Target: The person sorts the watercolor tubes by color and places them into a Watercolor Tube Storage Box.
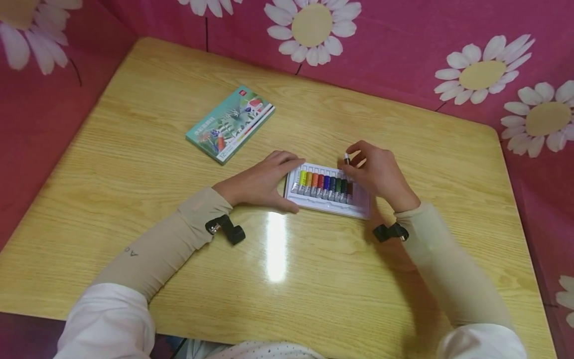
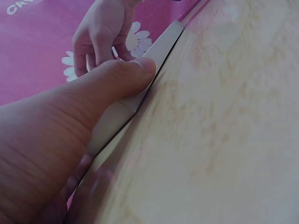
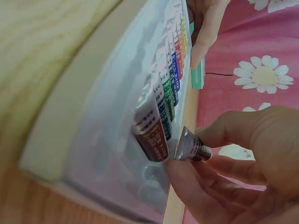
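Observation:
A white plastic tray (image 1: 361, 203) lies on the table with a row of small paint tubes in it, running from yellow (image 1: 303, 178) through orange, red, blue and green to brown (image 3: 153, 140). My left hand (image 1: 257, 183) grips the tray's left end, thumb (image 2: 126, 77) on the near edge and fingers at the far edge. Above the tray's right end, my right hand (image 1: 381, 172) pinches a single small paint tube (image 3: 190, 145) between thumb and fingers. That tube has a silvery crimped end and a dark band; a white cap shows in the head view.
A teal paint box (image 1: 233, 122) with a plant picture lies farther back, left of the tray. The wood-grain table (image 1: 314, 284) reaches a pink cloth with white flowers (image 1: 312, 25) at the back. A black wrist mount (image 1: 226, 229) sticks out from the left sleeve.

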Demonstrator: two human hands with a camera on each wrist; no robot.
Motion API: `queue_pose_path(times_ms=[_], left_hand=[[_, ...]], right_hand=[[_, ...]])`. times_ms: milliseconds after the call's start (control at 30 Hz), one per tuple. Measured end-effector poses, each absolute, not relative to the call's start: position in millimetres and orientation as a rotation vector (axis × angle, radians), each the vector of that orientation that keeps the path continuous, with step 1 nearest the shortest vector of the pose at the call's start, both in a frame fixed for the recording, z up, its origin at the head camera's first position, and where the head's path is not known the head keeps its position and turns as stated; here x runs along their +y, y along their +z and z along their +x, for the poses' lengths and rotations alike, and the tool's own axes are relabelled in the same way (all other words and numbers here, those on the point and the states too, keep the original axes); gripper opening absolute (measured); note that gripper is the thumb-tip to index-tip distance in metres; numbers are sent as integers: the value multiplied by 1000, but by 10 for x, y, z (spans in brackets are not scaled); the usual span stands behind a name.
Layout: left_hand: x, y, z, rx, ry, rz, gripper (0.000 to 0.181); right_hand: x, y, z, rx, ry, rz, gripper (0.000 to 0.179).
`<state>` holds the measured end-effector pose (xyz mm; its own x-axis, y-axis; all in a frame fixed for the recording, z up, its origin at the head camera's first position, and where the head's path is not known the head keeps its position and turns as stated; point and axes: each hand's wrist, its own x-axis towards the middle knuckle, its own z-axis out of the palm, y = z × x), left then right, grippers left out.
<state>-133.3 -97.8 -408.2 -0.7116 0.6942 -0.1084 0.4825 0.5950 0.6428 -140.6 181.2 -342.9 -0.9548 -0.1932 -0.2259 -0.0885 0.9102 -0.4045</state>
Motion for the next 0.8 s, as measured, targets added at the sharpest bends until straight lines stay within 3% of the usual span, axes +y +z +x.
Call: queue_pose_path(times_ms=[800], left_hand=[[-972,-4053,-1310,2484,848,942,117]], right_hand=[[1945,-3471,-1036,2804,-570,-55,40]])
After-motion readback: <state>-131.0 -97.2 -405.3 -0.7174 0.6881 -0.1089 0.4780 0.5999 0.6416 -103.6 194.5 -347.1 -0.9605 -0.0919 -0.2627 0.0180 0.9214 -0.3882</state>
